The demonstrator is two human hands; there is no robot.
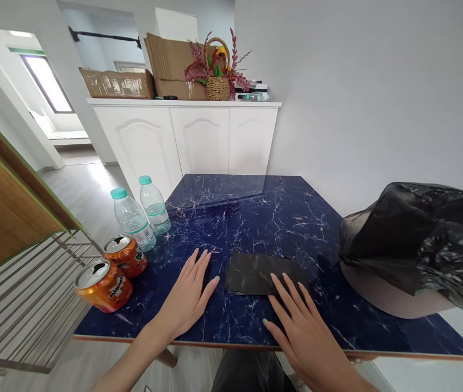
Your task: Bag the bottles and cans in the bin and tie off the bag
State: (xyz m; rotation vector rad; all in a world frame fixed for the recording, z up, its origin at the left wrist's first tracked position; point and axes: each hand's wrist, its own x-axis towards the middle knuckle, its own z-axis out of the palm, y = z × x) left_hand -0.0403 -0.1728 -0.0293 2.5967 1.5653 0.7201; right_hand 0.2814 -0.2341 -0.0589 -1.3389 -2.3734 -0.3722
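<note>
On a dark blue marbled table (pixel 210 228) lies a flat, folded black plastic bag (pixel 251 272). My left hand (pixel 190 291) rests flat on the tabletop to the left of it, fingers stretched and thumb apart, holding nothing. The fingertips of my right hand (pixel 296 321) lie over the front right edge of the folded bag; the fingers are extended and not gripping. Two orange soda cans (pixel 111 291) with opened tops stand left of my left hand. Behind them are two clear water bottles (pixel 133 220) with teal caps.
A bin-like container lined with a black plastic bag (pixel 419 245) stands at the table's right side. A metal wire rack (pixel 23 305) is at the left. Beyond the table, a white cabinet (pixel 202 136) carries cardboard boxes (pixel 121 84) and a flower basket (pixel 217 87).
</note>
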